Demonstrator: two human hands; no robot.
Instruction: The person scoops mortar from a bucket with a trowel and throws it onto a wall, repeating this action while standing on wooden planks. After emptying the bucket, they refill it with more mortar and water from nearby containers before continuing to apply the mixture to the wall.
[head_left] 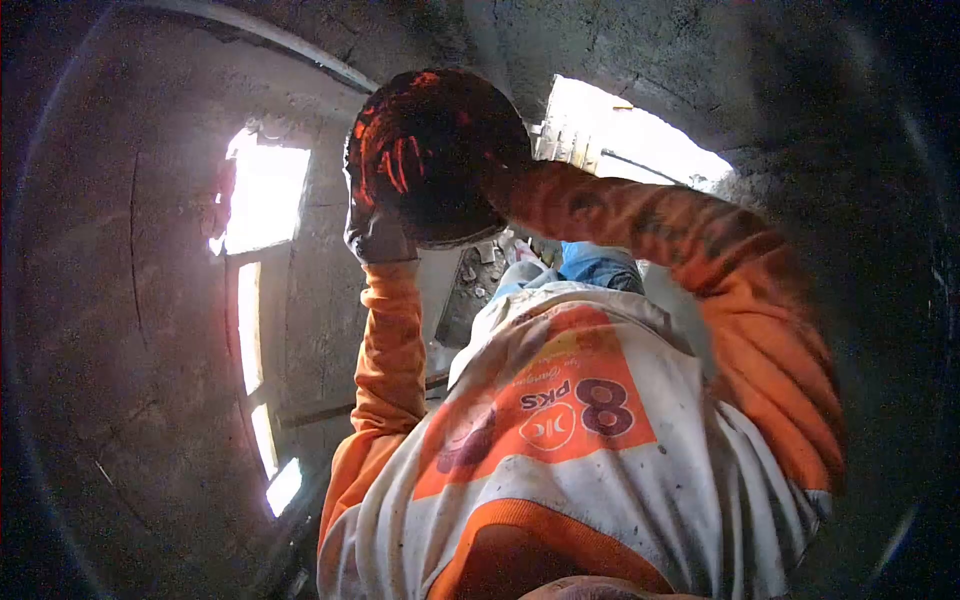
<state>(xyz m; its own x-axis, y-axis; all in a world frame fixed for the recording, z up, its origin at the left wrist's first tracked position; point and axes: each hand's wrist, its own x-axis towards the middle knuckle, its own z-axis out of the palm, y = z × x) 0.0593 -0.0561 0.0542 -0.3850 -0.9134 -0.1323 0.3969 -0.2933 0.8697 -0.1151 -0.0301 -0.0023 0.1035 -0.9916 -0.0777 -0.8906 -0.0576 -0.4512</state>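
Note:
A dark round pan (435,150) with red streaks is held up in front of me, above my legs. My left hand (377,235), in a grey glove, grips its lower left rim. My right arm in an orange sleeve reaches across to the pan's right side. My right hand (503,188) meets the pan there, and its fingers are lost in the dark shape. Below lies my own white and orange shirt (560,430), printed with "8 PKS". Blue trousers (600,265) show past it.
Rough grey concrete walls (130,300) close in all around. A bright window opening (262,195) with a pale frame is on the left, and another bright opening (625,135) is at the upper right. Rubble (480,280) lies on the ground below the pan.

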